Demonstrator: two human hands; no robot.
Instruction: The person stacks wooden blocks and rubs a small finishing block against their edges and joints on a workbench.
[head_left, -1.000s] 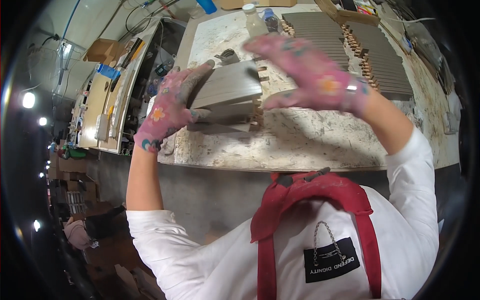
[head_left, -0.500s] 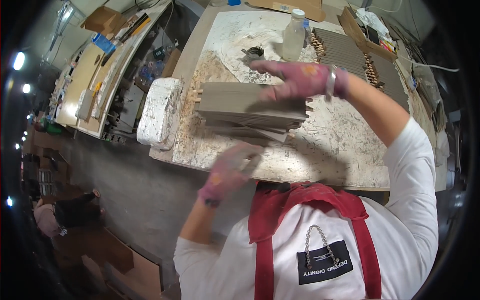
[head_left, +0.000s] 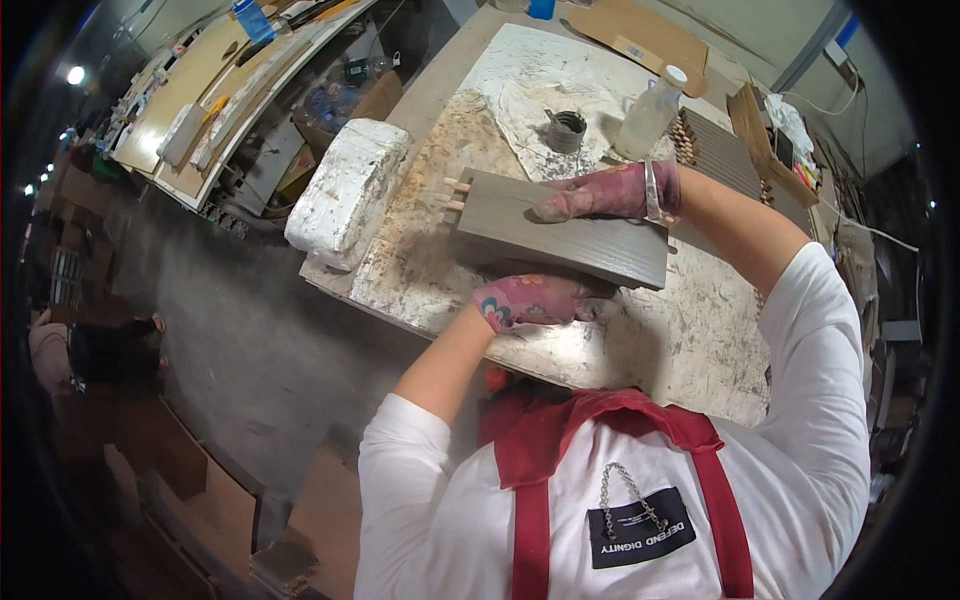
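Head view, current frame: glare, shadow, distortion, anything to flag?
Head view: lamp at upper left blown out white; head view: soft shadow on the worktable right of the left hand; head view: fisheye rim falls off to black; head view: fine lines on the top grey board readable.

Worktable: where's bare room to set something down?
Bare worktable right of the left hand, between the gray boards and red apron; also a strip between the boards and white block. Crowded beyond the boards: dark round thing, white-capped bottle, gray slats, open carton.
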